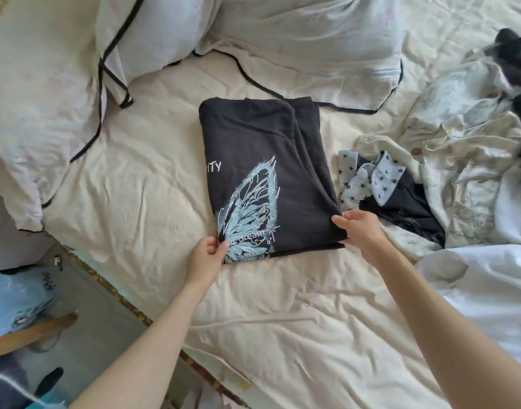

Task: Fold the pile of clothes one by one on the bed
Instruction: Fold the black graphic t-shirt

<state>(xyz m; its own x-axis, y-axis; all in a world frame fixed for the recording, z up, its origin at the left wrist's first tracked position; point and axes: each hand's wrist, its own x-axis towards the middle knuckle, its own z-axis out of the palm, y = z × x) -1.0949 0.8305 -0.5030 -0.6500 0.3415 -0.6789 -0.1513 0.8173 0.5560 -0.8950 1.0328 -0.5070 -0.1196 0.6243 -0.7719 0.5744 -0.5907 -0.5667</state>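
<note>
While the black T-shirt (262,160) lies folded into a tall rectangle on the cream bedsheet (282,314), both hands hold its near edge. The left hand (207,252) pinches the near left corner, thumb on top of the fabric right at the pale blue butterfly print (249,214) (the word "dream" can be read just beyond its fingertips). The right hand (361,228) grips the near right corner, its fingers curled over the edge where several folded layers stack up. Between the two hands the shirt's near hem lies flat against the sheet, and beyond them the folded shirt stretches away towards the pillows.

Just beyond and to the outside of the right hand sits the pile of unfolded clothes (448,178): a dark garment with a light, star-patterned collar (371,178) lies closest, nearly touching the shirt's right edge, with a crumpled cream printed garment behind it and something black at the far right, too blurred to make out. A white cloth (495,290) lies beside the right forearm.

Beyond the left hand, two pale pillows with black piping (153,39) rest at the head of the bed. Outside the left forearm the bed's edge drops to the floor, where a light blue bag (20,299) sits.
</note>
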